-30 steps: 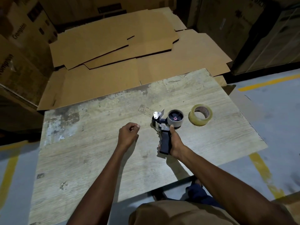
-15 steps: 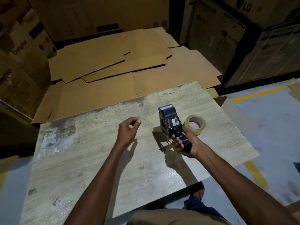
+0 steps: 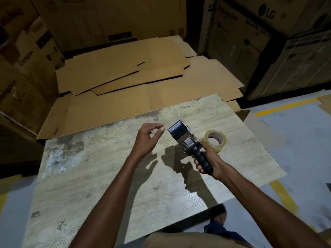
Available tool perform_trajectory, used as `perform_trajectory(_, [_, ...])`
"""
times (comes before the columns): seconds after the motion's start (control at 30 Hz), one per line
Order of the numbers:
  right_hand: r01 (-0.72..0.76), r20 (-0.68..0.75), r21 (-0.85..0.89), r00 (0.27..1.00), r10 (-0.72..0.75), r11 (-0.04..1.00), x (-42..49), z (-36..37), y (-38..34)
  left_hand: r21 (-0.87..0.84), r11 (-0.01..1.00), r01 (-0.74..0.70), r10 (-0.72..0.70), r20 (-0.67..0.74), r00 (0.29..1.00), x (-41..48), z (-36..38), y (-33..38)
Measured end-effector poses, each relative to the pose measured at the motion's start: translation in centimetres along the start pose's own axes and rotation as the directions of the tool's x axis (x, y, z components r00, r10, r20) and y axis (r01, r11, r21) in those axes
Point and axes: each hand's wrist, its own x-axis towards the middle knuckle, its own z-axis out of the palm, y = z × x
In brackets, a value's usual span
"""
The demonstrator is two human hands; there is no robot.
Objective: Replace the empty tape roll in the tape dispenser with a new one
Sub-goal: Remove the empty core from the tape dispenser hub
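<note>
My right hand [image 3: 210, 161] grips the dark handle of the tape dispenser [image 3: 186, 141], holding it lifted above the wooden table [image 3: 107, 176] with its head pointing away from me. Whether an empty core sits on its spool is hidden from this angle. A new roll of clear tape [image 3: 215, 140] lies flat on the table just right of the dispenser, partly behind my right thumb. My left hand [image 3: 147, 138] hovers a little left of the dispenser's head, fingers apart and curled, holding nothing.
Flattened cardboard sheets [image 3: 134, 77] lie on the floor beyond the table. Large cartons [image 3: 259, 33] stand at the back and on both sides. The grey floor with yellow lines [image 3: 286, 105] is to the right. My knee [image 3: 188, 240] shows below the table's near edge.
My right hand lifted the dispenser off the table and turned it so its head points away. My left hand opened its fingers and rose toward the dispenser. My view tilted up.
</note>
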Motion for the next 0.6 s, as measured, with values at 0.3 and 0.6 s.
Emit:
perform_trajectory(0.3, [0.472, -0.049, -0.716, 0.702, -0.711, 0.515, 0.6, -0.2, 1.5, 0.021, 0.999, -0.042, 0.043, -0.048, 0.998, 0.1, 0.2, -0.9])
perform_trajectory(0.6, [0.615, 0.095, -0.63, 0.667, -0.739, 0.474, 1.3, -1.3, 1.3, -0.039, 0.999, -0.021, 0.021, -0.004, 1.0, 1.3, -1.1, 0.5])
